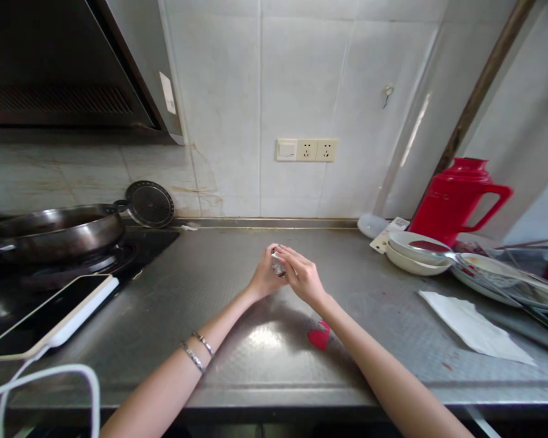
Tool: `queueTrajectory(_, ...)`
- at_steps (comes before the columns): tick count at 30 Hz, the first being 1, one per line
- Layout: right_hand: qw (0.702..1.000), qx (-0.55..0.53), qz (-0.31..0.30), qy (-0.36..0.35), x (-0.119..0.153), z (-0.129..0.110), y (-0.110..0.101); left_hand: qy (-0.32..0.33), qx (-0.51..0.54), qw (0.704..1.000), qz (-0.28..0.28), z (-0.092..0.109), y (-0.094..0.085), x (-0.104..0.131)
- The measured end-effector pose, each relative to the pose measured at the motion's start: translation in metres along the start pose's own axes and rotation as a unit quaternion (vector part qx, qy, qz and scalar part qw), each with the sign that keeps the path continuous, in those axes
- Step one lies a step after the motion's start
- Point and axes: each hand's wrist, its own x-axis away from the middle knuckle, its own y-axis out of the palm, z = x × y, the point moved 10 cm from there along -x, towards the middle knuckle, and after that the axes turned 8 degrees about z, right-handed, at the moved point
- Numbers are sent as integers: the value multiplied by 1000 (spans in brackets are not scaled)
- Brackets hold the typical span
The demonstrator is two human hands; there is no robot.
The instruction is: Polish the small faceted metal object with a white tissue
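Over the middle of the steel counter (228, 261), my left hand (262, 278) is closed around a small shiny, clear-looking object (278, 266). Its exact kind cannot be made out, as fingers cover most of it. My right hand (305, 277) presses against the object from the other side, fingers together and bent over its top. Something whitish shows at the right fingertips, too small to name. Below the right wrist, a red torn-looking piece (319, 336) lies on the counter.
To the left, a steel pan (64, 234) sits on the black stove, with a phone (50, 319) and white cable in front. At right stand stacked bowls (413, 263), a red thermos jug (456, 201) and a plate with utensils. A white paper towel (475, 325) lies nearby.
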Motion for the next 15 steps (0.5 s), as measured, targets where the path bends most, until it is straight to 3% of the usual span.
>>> queueTrajectory(4, 999, -7, -15, -37, 1, -10, 2, -49, 22, 999, 2, -16, 1, -1)
queueTrajectory(8, 998, -38, -33, -25, -1, -13, 0, -82, 74, 994, -13, -22, 3, 0)
queueTrajectory(11, 996, -62, -23, 56, -6, 1, -8, -103, 90, 991, -12, -21, 1, 2)
queueTrajectory(15, 977, -34, 77, 195, -4, 36, -30, -101, 71, 992, -6, -10, -1, 3)
